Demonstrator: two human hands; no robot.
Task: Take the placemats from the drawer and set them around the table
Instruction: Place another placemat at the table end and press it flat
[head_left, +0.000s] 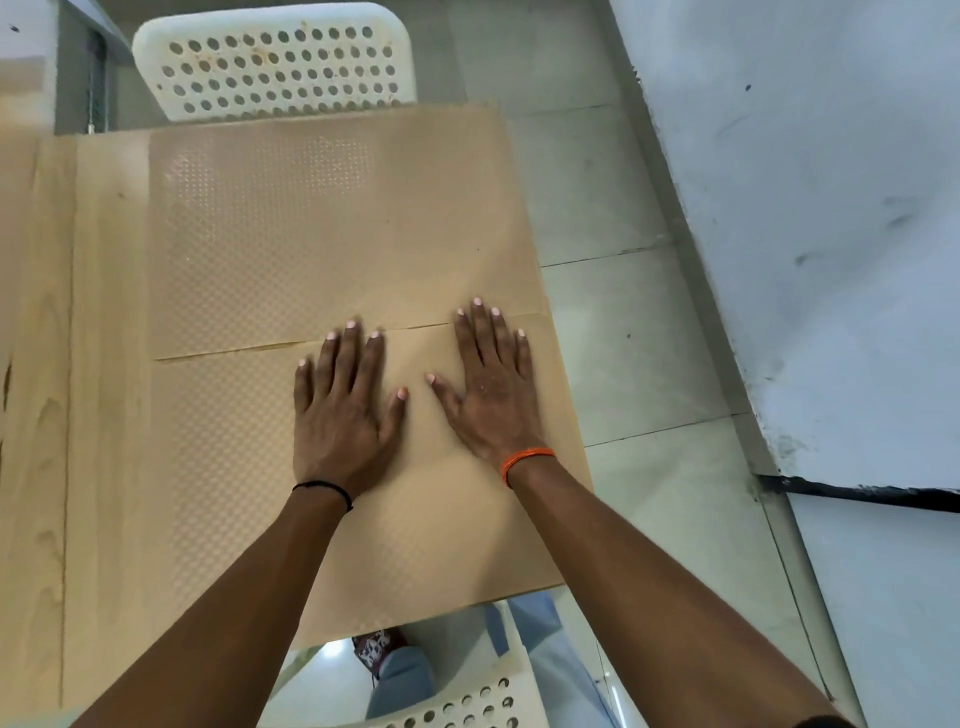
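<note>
Two tan, dimple-textured placemats lie side by side at the right end of the wooden table (98, 322). The far placemat (322, 218) reaches the table's far edge. The near placemat (223, 467) meets it along a thin seam. My left hand (343, 410) lies flat on the near placemat, fingers straight and spread, fingertips at the seam. My right hand (493, 384) also presses flat on it, fingers straight, tips just over the seam. Neither hand holds anything.
A white perforated plastic chair (275, 62) stands at the table's far side. Another white chair (467, 696) is at the near side by my legs. Tiled floor (623, 338) runs to the right, bounded by a pale wall (831, 208).
</note>
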